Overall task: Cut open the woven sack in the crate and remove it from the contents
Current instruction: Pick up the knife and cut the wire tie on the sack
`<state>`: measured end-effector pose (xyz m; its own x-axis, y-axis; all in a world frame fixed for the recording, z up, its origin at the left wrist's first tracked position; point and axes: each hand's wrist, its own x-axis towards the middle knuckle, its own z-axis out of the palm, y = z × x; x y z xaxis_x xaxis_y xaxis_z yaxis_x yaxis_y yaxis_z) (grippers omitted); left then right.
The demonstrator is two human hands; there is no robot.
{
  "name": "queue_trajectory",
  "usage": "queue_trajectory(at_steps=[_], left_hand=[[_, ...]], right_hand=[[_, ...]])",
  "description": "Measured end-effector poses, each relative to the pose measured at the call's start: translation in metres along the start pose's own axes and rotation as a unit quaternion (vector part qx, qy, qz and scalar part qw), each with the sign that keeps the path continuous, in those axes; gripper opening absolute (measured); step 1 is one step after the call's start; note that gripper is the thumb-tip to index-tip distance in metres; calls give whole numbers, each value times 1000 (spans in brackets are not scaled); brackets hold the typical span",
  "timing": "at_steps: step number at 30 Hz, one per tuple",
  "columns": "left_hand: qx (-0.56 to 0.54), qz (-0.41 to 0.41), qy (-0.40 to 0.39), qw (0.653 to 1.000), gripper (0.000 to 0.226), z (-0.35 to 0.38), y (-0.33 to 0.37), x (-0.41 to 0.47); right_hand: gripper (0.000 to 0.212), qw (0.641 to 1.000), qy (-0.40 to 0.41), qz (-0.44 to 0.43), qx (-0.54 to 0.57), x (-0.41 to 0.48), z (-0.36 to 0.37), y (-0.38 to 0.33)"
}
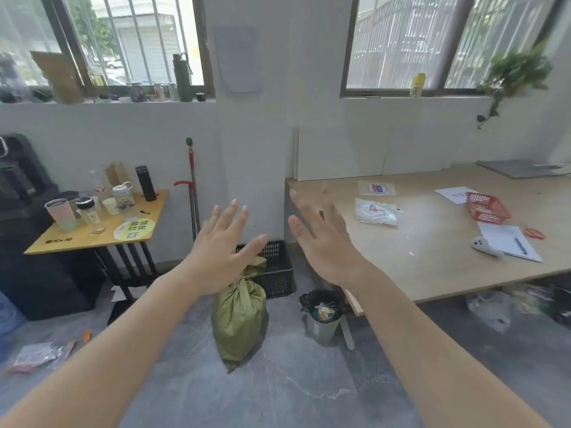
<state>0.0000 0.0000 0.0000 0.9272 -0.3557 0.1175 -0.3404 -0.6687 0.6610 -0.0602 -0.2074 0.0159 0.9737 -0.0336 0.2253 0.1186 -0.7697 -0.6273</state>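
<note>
Woven sack (239, 316): olive green, tied shut at the neck. It stands on the floor against the front of the black crate (279, 273), apparently not inside it. Long axis: near upright, neck uppermost, leaning slightly toward the crate. It lies below and beyond both grips.

Left grip (225, 251): fingers spread, holding nothing, lined up over the tied neck.

Right grip (321, 242): spread, empty, off to the sack's right, toward the worktop (432, 267).

Judgement: my left is nearer the neck.

The sack (239, 316) before me is matt olive woven cloth, rough and creased. The crate (279, 273) is black plastic lattice. My table (432, 242) is pale smooth wood, and the floor (293, 381) is grey marbled stone.
</note>
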Motion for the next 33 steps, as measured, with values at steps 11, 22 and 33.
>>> queue_trajectory(at_steps=[11,22,33], left_hand=[[-274,-126,-164,939,118,51,-43,131],[-300,-222,-121,920,61,196,-80,354],[-301,-235,-173,908,79,231,-93,492]], right_hand=[[55,969,25,108,221,74,11,42],[54,960,-14,145,240,235,27,202],[55,950,1,201,239,380,53,310]])
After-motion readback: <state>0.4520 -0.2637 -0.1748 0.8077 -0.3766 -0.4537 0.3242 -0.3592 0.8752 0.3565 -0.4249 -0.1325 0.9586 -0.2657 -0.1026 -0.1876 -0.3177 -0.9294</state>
